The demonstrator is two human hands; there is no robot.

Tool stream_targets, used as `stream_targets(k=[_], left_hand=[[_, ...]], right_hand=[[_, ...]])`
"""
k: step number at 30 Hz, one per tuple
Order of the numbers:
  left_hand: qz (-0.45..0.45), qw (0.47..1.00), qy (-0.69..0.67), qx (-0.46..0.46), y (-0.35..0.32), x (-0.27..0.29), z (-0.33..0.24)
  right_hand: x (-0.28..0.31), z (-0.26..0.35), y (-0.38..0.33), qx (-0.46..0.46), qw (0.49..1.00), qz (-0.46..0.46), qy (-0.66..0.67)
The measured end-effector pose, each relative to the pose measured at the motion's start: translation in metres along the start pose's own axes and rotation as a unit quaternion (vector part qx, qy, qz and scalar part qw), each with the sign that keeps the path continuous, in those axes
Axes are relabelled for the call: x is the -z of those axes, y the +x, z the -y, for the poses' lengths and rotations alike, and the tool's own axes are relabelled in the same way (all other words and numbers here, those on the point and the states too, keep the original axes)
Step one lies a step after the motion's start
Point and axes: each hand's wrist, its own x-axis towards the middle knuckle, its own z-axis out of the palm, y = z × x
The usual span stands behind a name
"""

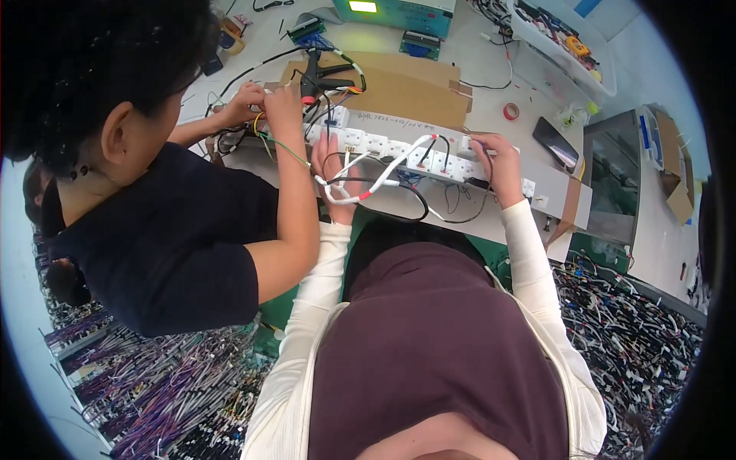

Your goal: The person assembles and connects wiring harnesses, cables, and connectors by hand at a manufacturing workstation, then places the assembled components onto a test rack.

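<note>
White connector strip (406,149) with looped cable (368,188)

Strip runs across upper centre of frame, slanting down rightward; white, red-marked cable loops beneath it, black wires trailing below.

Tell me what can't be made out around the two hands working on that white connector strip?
Head view only:
- Left hand: fingertips hidden behind looped white and black wires; its hold is unclear.
- Right hand: fingertips curl over the connector strip, so what they pinch is hidden.
- Co-worker's hands: overlapping, and what they pinch is too small to tell.
- Black tool: lower end lost among wires.
- Writing on the strip's board: too small.
</note>
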Motion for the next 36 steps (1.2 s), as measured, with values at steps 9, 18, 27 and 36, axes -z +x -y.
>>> stream_targets(k=[9, 18, 27, 36], left_hand=[[0.085, 0.992, 0.087, 0.042, 0.024, -0.004, -0.003], [0.015, 0.997, -0.047, 0.060, -0.023, 0.001, -0.009], [0.003, 0.993, -0.058, 0.105, -0.057, 0.011, -0.022], [-0.015, 0.995, 0.022, 0.100, -0.046, 0.037, -0.010]], right_hand=[[0.000, -0.002, 0.000, -0.007, 1.000, 0.011, -0.007], [-0.001, 0.000, -0.001, -0.001, 1.000, 0.003, -0.020], [0.043, -0.005, -0.032, 0.124, 0.957, 0.011, -0.262], [0.098, -0.163, -0.140, 0.039, 0.900, -0.197, -0.387]])
